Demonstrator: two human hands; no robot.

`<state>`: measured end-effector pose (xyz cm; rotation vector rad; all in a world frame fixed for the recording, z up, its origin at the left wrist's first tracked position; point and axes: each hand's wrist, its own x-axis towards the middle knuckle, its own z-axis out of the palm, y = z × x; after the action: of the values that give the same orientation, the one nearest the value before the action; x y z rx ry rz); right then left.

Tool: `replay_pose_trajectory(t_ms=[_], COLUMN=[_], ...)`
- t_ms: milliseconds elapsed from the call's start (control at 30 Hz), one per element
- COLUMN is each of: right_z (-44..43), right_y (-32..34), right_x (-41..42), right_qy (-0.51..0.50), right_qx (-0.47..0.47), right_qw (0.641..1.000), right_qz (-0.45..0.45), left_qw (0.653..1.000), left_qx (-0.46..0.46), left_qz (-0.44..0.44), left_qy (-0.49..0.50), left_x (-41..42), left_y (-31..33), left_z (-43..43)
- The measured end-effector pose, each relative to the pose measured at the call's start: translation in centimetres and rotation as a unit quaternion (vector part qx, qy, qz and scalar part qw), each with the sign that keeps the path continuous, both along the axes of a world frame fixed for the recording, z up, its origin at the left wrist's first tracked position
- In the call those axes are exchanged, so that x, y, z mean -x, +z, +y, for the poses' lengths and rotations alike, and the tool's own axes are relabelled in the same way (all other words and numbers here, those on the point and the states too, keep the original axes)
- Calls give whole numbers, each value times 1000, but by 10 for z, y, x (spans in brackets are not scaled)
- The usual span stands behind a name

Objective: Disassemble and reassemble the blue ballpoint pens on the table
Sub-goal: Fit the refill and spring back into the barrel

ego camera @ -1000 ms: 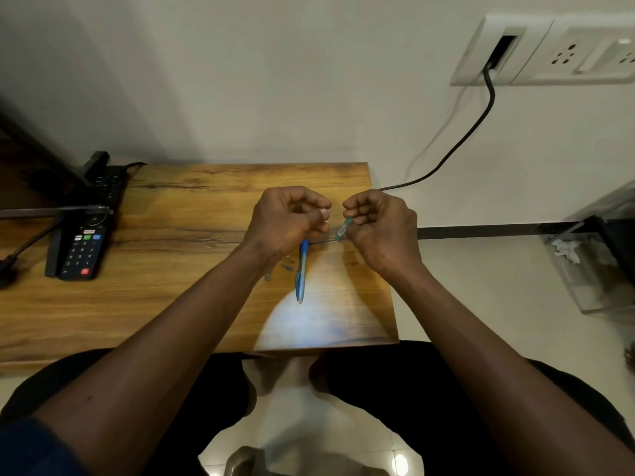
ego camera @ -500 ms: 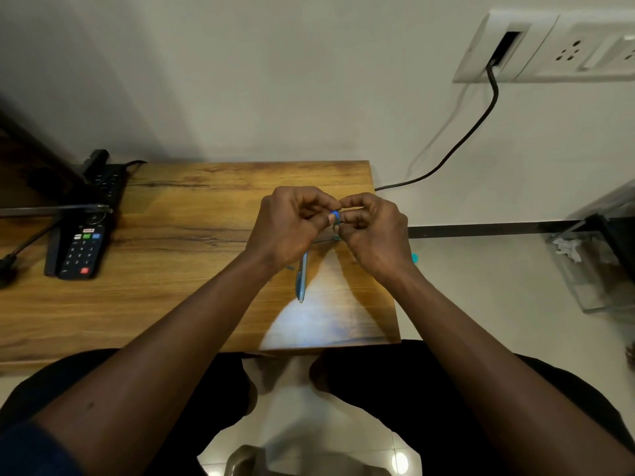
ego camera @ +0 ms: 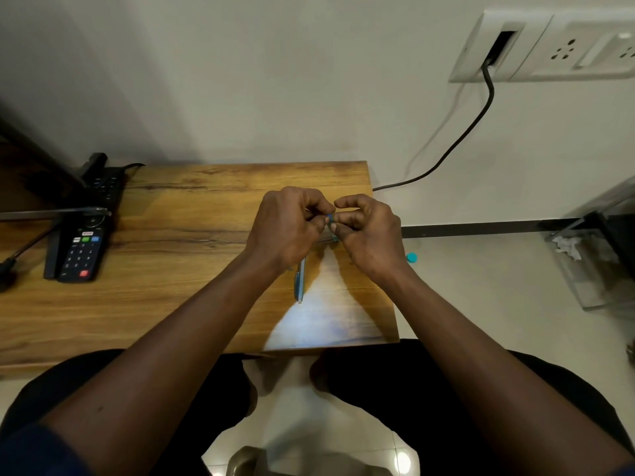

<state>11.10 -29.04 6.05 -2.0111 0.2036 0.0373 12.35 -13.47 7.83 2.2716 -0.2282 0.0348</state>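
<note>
1. Since a second ago, the two hands have been brought together, and the gap between them has been closed.
2. The left hand (ego camera: 288,228) is held just above the table (ego camera: 154,304) with its back turned up. Its fingers are curled in, and a small blue pen part (ego camera: 330,218) is pinched at their tips.
3. The right hand (ego camera: 372,235) is held the same way on the other side. The same blue pen part is pinched by its thumb and a finger, and its first finger is arched over the top.
4. Both forearms are stretched forward from the bottom corners, and the fingertips are met in the middle, near the right end of the table.
5. A thin clear piece (ego camera: 334,238) is seen just under the right thumb. Which hand holds it cannot be told.
6. A blue pen (ego camera: 300,281) is laid flat on the table below the left hand, with one end pointed toward the person. Its far end is hidden by that hand.
7. A small blue cap (ego camera: 411,257) is seen on the floor, just right of the table.
8. A black remote (ego camera: 80,249) is laid on the left part of the table, well apart from the hands.
9. A black cable (ego camera: 457,139) is hung down from a wall socket plate (ego camera: 549,46).
</note>
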Motion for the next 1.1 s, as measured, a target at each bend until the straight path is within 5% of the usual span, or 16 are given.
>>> replay_pose_trajectory(t_ms=[733,1100], right_z=[-12,-14], right_y=[-3,-20], right_x=[-2,0], right_qy=[17,1], right_qx=[86,165], right_qw=[995,984], right_qz=[49,66], left_qw=[987,993], left_qx=[78,52], left_qz=[124,106], left_qy=[60,19], left_x=[-6,-1], left_y=[-3,6], left_z=[6,10])
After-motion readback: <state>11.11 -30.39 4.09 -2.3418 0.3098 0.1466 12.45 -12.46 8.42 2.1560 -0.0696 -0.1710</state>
